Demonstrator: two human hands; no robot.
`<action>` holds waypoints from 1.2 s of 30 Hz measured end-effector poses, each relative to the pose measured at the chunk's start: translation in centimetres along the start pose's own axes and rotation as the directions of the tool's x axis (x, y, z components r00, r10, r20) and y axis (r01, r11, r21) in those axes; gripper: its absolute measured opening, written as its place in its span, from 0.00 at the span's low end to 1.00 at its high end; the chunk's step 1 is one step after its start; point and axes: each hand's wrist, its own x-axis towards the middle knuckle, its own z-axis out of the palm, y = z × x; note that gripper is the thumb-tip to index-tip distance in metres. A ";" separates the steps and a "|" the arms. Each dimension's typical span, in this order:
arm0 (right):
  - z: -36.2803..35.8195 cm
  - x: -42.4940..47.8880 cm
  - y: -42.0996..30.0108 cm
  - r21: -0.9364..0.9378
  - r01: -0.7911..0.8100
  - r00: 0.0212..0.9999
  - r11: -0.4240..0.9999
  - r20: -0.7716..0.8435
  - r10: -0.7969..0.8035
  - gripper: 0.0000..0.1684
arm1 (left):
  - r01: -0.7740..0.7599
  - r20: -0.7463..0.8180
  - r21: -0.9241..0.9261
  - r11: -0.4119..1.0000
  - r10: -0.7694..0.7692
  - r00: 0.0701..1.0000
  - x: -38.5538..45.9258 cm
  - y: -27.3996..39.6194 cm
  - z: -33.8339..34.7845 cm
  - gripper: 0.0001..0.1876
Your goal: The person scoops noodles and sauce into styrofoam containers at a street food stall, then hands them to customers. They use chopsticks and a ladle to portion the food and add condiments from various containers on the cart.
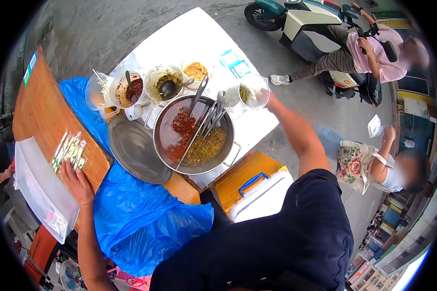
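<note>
My left hand [76, 183] rests with its fingers on wrapped chopsticks [68, 149] lying on a brown wooden board. At the far right of the white table [211, 40], my right hand [268, 97] is mostly hidden behind a clear plastic pitcher [254, 91] with chopped green stuff inside. Between my arms stands a divided steel pot [193, 134], red broth on one side and yellowish broth with green bits on the other, ladles leaning in it. Behind it are a pitcher of dark green relish [164, 82], one of red chili paste [129, 89] and a tub of yellow bits [195, 72].
A steel lid [136, 149] lies left of the pot, beside blue plastic bags [142, 218]. A translucent bin [45, 189] stands by the wooden board [54, 109]. A white box with a blue handle [264, 198] is near my body. One person sits on a scooter [313, 18]; another stands at right.
</note>
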 end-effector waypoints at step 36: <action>24.1 -44.6 20.5 0.067 0.371 0.926 0.926 0.048 -0.375 0.24 | -0.317 -0.475 -0.665 0.676 -0.057 0.878 -16.7 -7.3 -8.7 0.19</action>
